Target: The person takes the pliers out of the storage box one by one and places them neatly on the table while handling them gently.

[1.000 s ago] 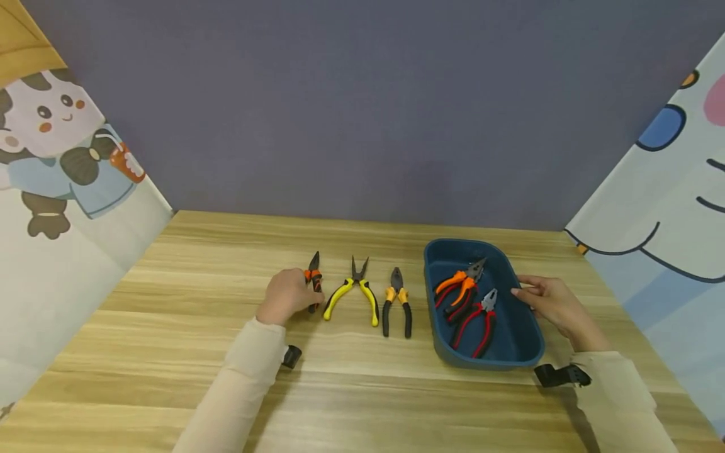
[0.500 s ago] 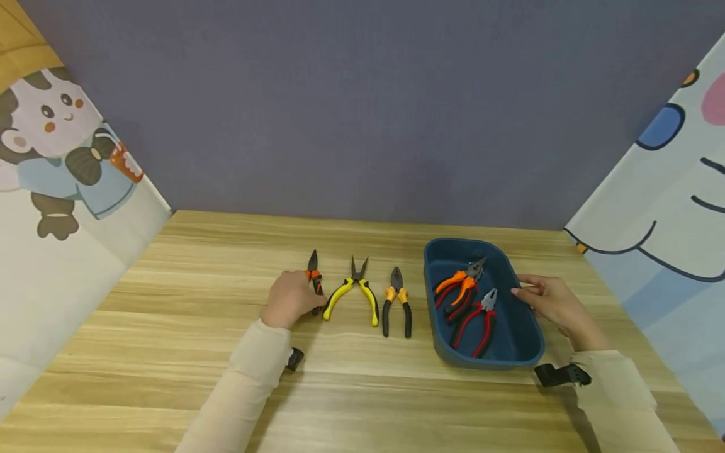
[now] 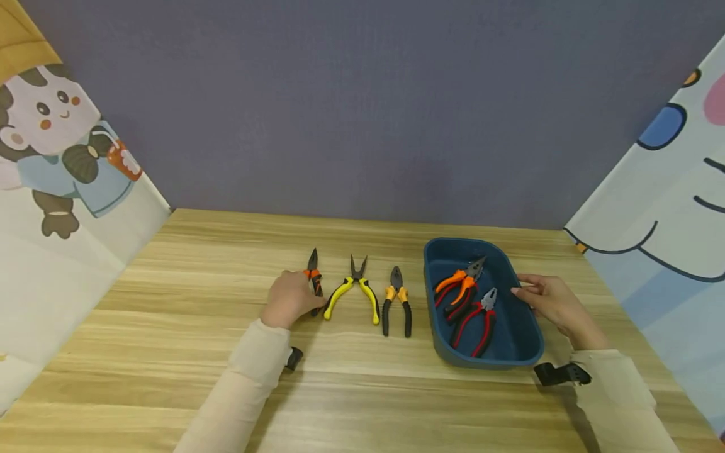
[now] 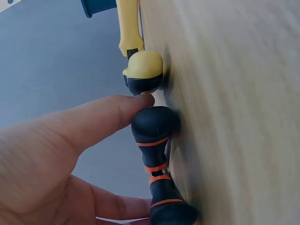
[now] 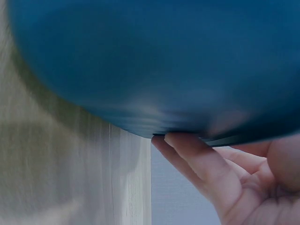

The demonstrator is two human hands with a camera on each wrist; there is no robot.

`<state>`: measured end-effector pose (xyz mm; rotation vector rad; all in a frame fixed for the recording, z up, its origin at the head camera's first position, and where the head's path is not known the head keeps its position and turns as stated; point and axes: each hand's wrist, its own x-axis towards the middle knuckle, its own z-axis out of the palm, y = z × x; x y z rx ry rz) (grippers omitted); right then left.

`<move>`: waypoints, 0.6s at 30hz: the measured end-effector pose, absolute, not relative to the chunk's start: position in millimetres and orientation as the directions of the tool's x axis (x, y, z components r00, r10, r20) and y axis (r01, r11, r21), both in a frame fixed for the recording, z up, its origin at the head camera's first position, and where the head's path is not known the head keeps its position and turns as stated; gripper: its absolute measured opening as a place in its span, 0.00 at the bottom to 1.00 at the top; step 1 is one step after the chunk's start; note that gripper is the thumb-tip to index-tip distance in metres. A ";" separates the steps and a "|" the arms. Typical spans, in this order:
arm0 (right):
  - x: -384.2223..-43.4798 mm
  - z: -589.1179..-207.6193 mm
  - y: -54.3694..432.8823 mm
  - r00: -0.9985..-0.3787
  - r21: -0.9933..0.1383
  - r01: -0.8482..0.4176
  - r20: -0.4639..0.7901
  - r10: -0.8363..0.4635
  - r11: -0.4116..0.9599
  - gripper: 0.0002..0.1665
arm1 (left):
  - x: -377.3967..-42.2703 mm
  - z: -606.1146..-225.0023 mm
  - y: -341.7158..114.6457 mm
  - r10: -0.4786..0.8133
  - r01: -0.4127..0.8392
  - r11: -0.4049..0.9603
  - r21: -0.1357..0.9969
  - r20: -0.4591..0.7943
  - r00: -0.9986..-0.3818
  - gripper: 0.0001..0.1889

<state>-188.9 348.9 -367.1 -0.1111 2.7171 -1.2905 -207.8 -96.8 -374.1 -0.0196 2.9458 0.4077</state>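
My left hand [image 3: 287,299] grips orange-and-black pliers [image 3: 313,260] that lie on the table, tips pointing away. In the left wrist view the thumb is against one black handle [image 4: 154,124], with fingers at the other handle [image 4: 172,213]. The thumb tip is right beside the end of the yellow-handled long-nose pliers [image 3: 368,299], which lie spread. My right hand [image 3: 554,307] pinches the right rim of a dark blue bin [image 3: 514,336], thumb over the edge and fingers outside. Inside the bin are orange-handled pliers [image 3: 467,289] and red-and-black pliers [image 3: 488,324].
Black-and-yellow pliers [image 3: 397,302] lie between the long-nose pliers and the bin. The wooden table [image 3: 351,396] meets a grey panel [image 3: 351,126] at the back. Printed panels stand at both sides.
The left hand has shifted slightly right, and its thumb has moved round to the right side of the pliers' handles. The right hand and the bin have stayed put.
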 end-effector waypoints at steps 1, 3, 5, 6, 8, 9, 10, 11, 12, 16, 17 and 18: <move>-188.9 -367.2 349.0 -0.988 -0.777 -0.008 -0.089 -0.122 0.630 0.31 | -207.8 -373.9 -97.0 0.014 -0.033 0.962 0.270 -0.170 -0.985 0.22; -189.0 -367.9 349.4 -0.988 -0.779 -0.005 -0.094 -0.124 0.627 0.32 | -207.8 -373.1 -97.5 0.022 -0.029 0.961 0.275 -0.179 -0.984 0.21; -189.2 -368.4 349.8 -0.988 -0.781 -0.003 -0.095 -0.124 0.624 0.32 | -207.0 -371.5 -98.0 0.033 -0.020 0.961 0.276 -0.188 -0.982 0.21; -189.3 -368.7 350.0 -0.987 -0.783 -0.003 -0.096 -0.125 0.621 0.32 | -206.6 -370.6 -98.2 0.035 -0.020 0.960 0.280 -0.193 -0.981 0.21; -189.5 -369.1 350.4 -0.987 -0.785 0.000 -0.099 -0.125 0.620 0.31 | -205.5 -368.2 -98.8 0.037 -0.025 0.956 0.293 -0.206 -0.978 0.21; -189.5 -369.2 350.4 -0.987 -0.786 0.002 -0.101 -0.124 0.619 0.31 | -204.9 -366.9 -99.1 0.035 -0.030 0.954 0.299 -0.208 -0.978 0.21; -189.5 -369.3 350.3 -0.987 -0.786 0.004 -0.102 -0.123 0.618 0.32 | -204.6 -365.8 -99.4 0.031 -0.036 0.952 0.305 -0.212 -0.977 0.21; -189.5 -369.3 350.2 -0.987 -0.787 0.005 -0.102 -0.123 0.617 0.32 | -204.0 -364.8 -99.7 0.026 -0.043 0.949 0.313 -0.213 -0.977 0.21; -189.4 -369.3 350.1 -0.987 -0.787 0.006 -0.103 -0.123 0.617 0.32 | -203.8 -363.9 -100.0 0.019 -0.053 0.945 0.322 -0.215 -0.976 0.21; -189.4 -369.7 350.0 -0.988 -0.782 -0.004 -0.093 -0.122 0.624 0.32 | -202.7 -360.9 -100.1 0.007 -0.059 0.942 0.331 -0.196 -0.981 0.20; -189.5 -369.9 350.1 -0.988 -0.781 -0.006 -0.090 -0.123 0.624 0.32 | -202.4 -360.2 -99.7 0.005 -0.057 0.943 0.329 -0.186 -0.983 0.20; -189.6 -370.1 350.4 -0.988 -0.779 -0.011 -0.087 -0.125 0.627 0.32 | -202.4 -359.6 -99.1 0.004 -0.054 0.944 0.324 -0.178 -0.984 0.20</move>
